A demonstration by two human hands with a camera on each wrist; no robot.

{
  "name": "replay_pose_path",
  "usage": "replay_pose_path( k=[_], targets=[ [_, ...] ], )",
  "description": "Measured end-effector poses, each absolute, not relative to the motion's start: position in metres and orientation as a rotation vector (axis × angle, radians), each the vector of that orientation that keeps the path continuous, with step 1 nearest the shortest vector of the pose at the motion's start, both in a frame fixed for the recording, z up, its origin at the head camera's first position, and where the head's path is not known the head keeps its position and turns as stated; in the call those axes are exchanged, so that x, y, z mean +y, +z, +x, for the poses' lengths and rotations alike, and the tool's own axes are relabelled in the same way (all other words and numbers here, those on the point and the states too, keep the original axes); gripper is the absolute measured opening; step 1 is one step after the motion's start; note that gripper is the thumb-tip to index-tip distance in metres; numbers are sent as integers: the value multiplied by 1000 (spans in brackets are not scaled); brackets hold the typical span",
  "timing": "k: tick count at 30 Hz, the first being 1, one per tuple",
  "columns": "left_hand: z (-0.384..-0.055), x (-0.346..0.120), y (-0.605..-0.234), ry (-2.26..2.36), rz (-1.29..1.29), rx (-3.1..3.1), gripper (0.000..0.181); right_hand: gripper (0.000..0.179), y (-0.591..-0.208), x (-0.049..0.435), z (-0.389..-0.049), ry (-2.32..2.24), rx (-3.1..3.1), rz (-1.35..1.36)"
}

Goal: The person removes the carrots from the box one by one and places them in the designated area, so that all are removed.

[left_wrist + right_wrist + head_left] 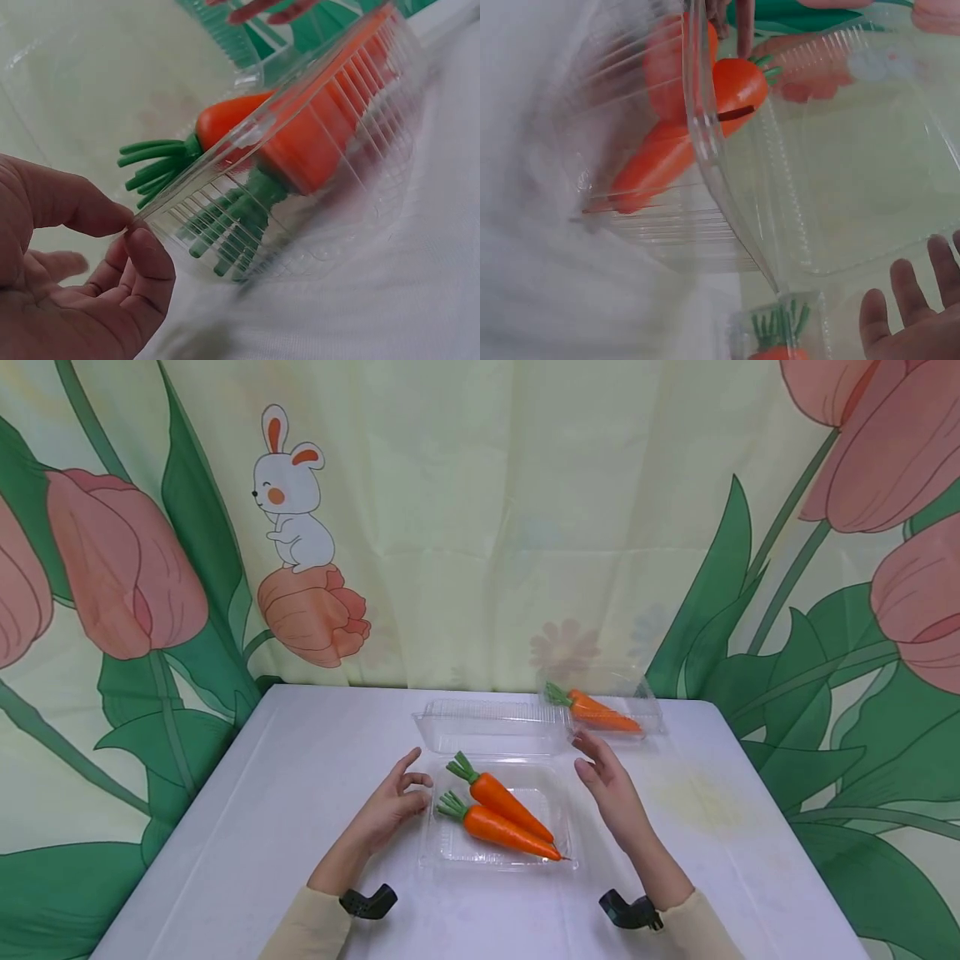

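Two orange carrots (508,832) with short green tops lie side by side in a clear plastic clamshell box (456,853) at the middle of the table. Its hinged lid (491,727) stands open toward the back. At the box's left side, my left hand (386,810) pinches the rim between thumb and fingers, as the left wrist view shows at the rim (154,206). My right hand (617,793) is held beside the box's right side, fingers apart and holding nothing. In the right wrist view its fingers (911,292) stand apart from the box.
Behind on the right, a second clear box (651,714) holds another carrot (600,710) near the table's back edge. A white cloth covers the table (300,760). A curtain (465,527) printed with tulips and a rabbit hangs right behind it.
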State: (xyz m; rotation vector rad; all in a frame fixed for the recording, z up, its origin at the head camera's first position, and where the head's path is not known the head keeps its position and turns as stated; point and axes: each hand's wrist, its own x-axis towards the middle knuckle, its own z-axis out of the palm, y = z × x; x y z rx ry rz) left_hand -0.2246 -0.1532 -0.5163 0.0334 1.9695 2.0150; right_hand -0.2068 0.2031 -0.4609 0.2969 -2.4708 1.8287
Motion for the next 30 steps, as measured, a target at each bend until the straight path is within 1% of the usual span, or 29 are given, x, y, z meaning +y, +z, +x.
replay_pose_path(
  k=[6, 13, 23, 30],
  targets=[
    [-224, -154, -517, 1990, 17, 1974, 68, 57, -464, 200, -229, 1961, -2394, 350],
    [-224, -157, -517, 1979, 6, 1970, 68, 57, -471, 198, -250, 2155, -2335, 389],
    [-216, -162, -516, 1965, -26, 1992, 67, 63, -484, 199, -252, 2298, -2420, 413],
    [-213, -166, -514, 1985, -35, 2006, 66, 66, -493, 201, -256, 2392, -2468, 477]
  ],
)
